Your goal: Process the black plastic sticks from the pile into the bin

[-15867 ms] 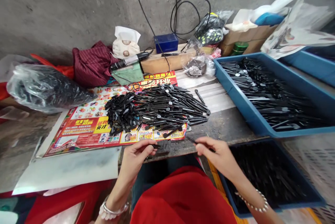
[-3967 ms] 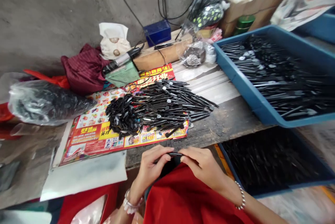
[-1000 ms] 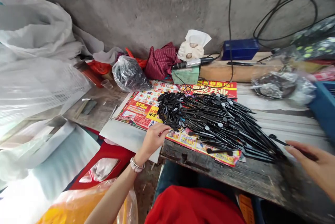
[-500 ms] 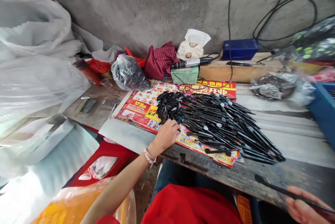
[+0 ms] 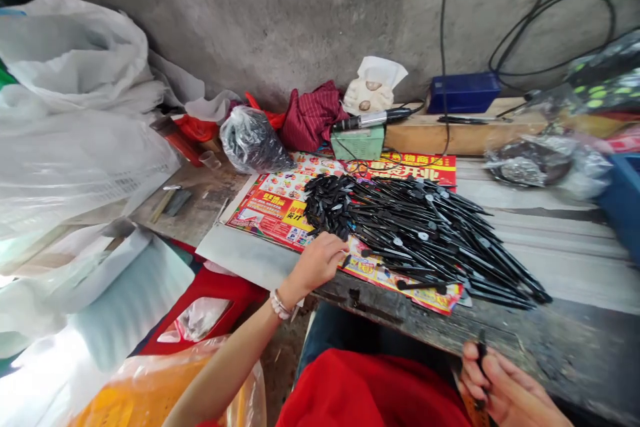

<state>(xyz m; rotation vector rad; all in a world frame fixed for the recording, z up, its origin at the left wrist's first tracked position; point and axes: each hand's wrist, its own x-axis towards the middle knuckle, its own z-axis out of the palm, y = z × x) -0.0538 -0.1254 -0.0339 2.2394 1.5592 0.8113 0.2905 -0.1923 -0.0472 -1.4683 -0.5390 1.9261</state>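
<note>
My left hand [image 5: 323, 262] is at the near edge of a heap of small flat black pieces [image 5: 327, 204]. Its thumb and fingers are pinched together, with a small black piece [image 5: 347, 260] at the fingertips. Low on the right, in front of the bench edge, my right hand [image 5: 505, 384] is closed around a slim black stick [image 5: 481, 350], now seen nearly end-on; the fingers cover much of it. Between the hands lies a large pile of long black sticks [image 5: 430, 234], some with round flat ends, on printed newspaper [image 5: 265, 210].
Behind the piles sit a green box [image 5: 357, 142] with a silver-black handheld tool [image 5: 365, 120], a maroon cloth [image 5: 313, 117] and a bag of dark pieces [image 5: 255, 140]. A blue box [image 5: 463, 92] stands on a wooden beam [image 5: 420, 137]. A blue crate [image 5: 623, 200] is at right.
My right hand has moved left and turned the black stick from lying sideways to nearly end-on. My left hand stays by the heap, its fingers shifted slightly. The view has shifted a little.
</note>
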